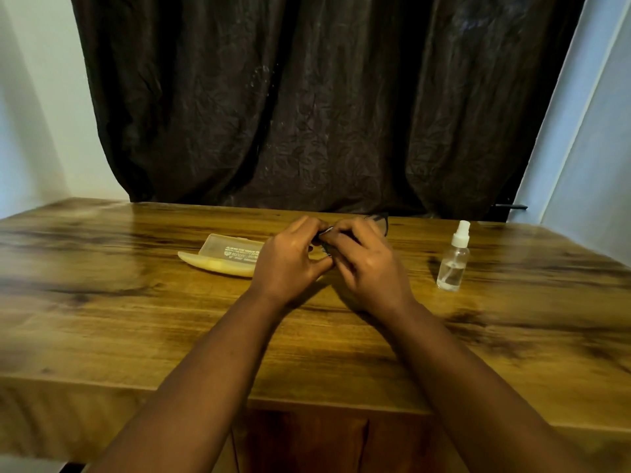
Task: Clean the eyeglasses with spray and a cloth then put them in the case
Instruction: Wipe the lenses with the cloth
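Note:
Both my hands meet above the middle of the wooden table (pixel 136 319). My left hand (pixel 290 264) and my right hand (pixel 365 264) are closed together around the dark-framed eyeglasses (pixel 379 221), of which one lens rim sticks out above my right fingers. A small dark bit shows between my fingertips; I cannot tell whether it is a cloth or the frame. The pale yellow translucent case (pixel 228 256) lies open on the table just left of my left hand. A clear spray bottle (pixel 454 264) with a white nozzle stands upright to the right of my right hand.
A dark crumpled curtain (pixel 307 114) hangs behind the table's far edge. Pale walls (pixel 34 114) close in on both sides. The table's front edge runs below my forearms.

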